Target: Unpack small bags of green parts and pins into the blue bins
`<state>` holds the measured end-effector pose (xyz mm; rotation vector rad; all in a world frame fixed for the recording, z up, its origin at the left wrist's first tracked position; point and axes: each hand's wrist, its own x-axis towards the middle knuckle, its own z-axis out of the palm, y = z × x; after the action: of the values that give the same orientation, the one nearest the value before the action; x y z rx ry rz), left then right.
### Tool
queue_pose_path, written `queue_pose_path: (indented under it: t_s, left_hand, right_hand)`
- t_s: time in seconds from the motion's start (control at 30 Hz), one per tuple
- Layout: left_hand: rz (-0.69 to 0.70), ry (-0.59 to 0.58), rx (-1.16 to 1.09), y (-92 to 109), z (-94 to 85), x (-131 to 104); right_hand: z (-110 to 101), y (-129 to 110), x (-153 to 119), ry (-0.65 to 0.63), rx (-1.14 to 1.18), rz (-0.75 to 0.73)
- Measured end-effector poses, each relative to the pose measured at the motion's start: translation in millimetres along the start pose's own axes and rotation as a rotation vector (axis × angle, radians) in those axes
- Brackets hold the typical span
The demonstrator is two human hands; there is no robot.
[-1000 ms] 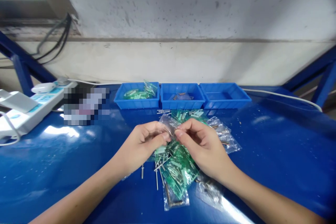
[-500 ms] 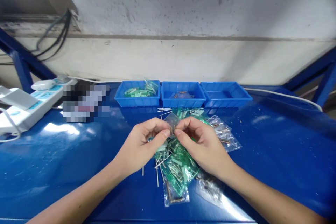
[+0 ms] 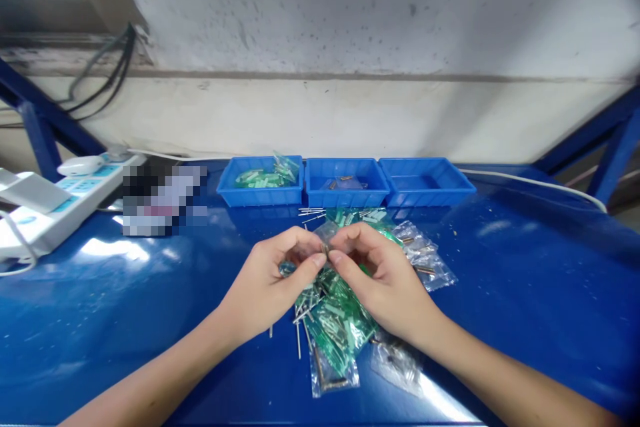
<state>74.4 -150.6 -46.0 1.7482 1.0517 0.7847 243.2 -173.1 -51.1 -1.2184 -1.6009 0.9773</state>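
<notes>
My left hand point(image 3: 280, 273) and my right hand point(image 3: 375, 267) meet over a pile on the blue table, thumbs and fingertips pinched on a small clear plastic bag point(image 3: 326, 232). Something small and brownish shows between the fingertips, too small to name. Beneath my hands lie green plastic bags point(image 3: 337, 323) with pale strips, loose silvery pins point(image 3: 299, 337) and a clear bag with bronze-coloured bolts point(image 3: 333, 383). More clear bags with metal parts point(image 3: 425, 257) lie beyond my right hand, and another point(image 3: 397, 363) lies under my right wrist.
Three blue bins stand behind the pile: the left bin point(image 3: 260, 199) holds green bags, the middle bin point(image 3: 347, 199) a clear bag with metal parts, the right bin point(image 3: 430, 199) shows only its floor. At left are a white power strip point(image 3: 75, 203) and a blurred-out object point(image 3: 163, 203).
My fingertips have come closer together on the small clear bag, with my right hand shifted slightly left. The view has moved a little.
</notes>
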Motion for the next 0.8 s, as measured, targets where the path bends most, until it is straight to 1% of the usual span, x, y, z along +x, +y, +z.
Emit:
queue_pose_path:
  t_s: [0.07, 0.13, 0.17, 0.23, 0.3, 0.33, 0.4, 0.43, 0.5, 0.57, 0.63, 0.67, 0.73, 0.77, 0.8]
  left_hand:
    - [-0.019, -0.020, -0.011, -0.7, -1.1, -0.1]
    - [-0.075, -0.046, -0.074, -1.4, -2.9, 0.4]
    - [-0.107, -0.060, -0.144, -1.8, -3.8, 0.7]
    - [-0.164, -0.082, -0.362, -2.2, -4.9, 1.4]
    - [-0.196, -0.093, -0.585, -2.3, -5.0, 1.7]
    - [-0.207, -0.094, -0.648, -2.2, -4.7, 1.8]
    - [-0.221, -0.070, -0.642, -2.3, -3.9, 1.8]
    - [-0.221, -0.044, -0.587, -2.6, -3.7, 1.7]
    - [-0.197, 0.037, -0.413, -3.8, -3.7, 1.3]
    - [-0.107, 0.154, -0.194, -5.0, -3.9, -0.1]
    - [0.076, 0.238, 0.021, -5.3, -3.4, -3.1]
    - [0.194, 0.257, 0.116, -5.1, -2.5, -5.0]
    - [0.423, 0.249, 0.280, -4.2, 0.5, -9.2]
    - [0.507, 0.238, 0.351, -3.8, 2.4, -11.0]
    - [0.561, 0.231, 0.409, -3.6, 4.4, -12.4]
  right_hand:
    - [-2.0, -0.2, 0.1, 0.008, -0.054, -0.078]
    - [-5.3, -0.6, 0.2, 0.038, -0.149, -0.209]
    - [-7.1, -0.6, 0.4, 0.063, -0.193, -0.286]
    - [-10.8, 0.4, 1.0, 0.105, -0.268, -0.424]
    - [-13.8, 2.7, 1.8, 0.095, -0.335, -0.525]
    - [-14.8, 4.3, 2.3, 0.077, -0.364, -0.559]
    - [-16.0, 7.0, 2.9, 0.045, -0.413, -0.588]
    - [-16.1, 7.8, 3.0, 0.034, -0.430, -0.578]
    - [-15.5, 7.0, 2.6, 0.036, -0.445, -0.502]
    - [-14.2, 3.2, 1.9, 0.057, -0.435, -0.383]
    - [-12.9, -2.6, 1.4, 0.066, -0.403, -0.269]
    - [-12.4, -5.5, 1.3, 0.055, -0.379, -0.225]
    - [-12.0, -10.0, 1.4, 0.002, -0.291, -0.158]
    - [-11.9, -11.3, 1.5, -0.028, -0.227, -0.132]
    - [-11.9, -12.0, 1.5, -0.051, -0.165, -0.116]
